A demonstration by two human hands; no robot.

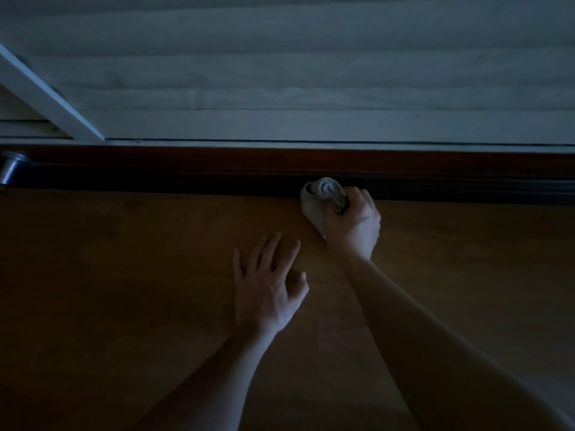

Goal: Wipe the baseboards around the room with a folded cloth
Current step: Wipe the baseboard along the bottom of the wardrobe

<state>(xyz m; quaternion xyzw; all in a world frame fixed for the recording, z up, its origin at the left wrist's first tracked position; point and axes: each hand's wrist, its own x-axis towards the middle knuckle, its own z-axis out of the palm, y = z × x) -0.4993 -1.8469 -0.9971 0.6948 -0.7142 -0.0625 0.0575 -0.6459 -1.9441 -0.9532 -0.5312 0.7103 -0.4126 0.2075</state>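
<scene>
Baseboard, one dark reddish-brown strip, runs along the foot of a pale panelled wall in dim light. One pale folded cloth, rolled thick, is gripped in the right hand against it. The left hand lies flat, fingers spread, on the wooden floor.

Both of the person's arms are bare: the left forearm and the right forearm are uncovered from the wrist to the lower edge of the view. The left hand and right hand are bare too, with slender fingers and pale-tipped fingernails. Finer detail is lost in the dim light.
</scene>
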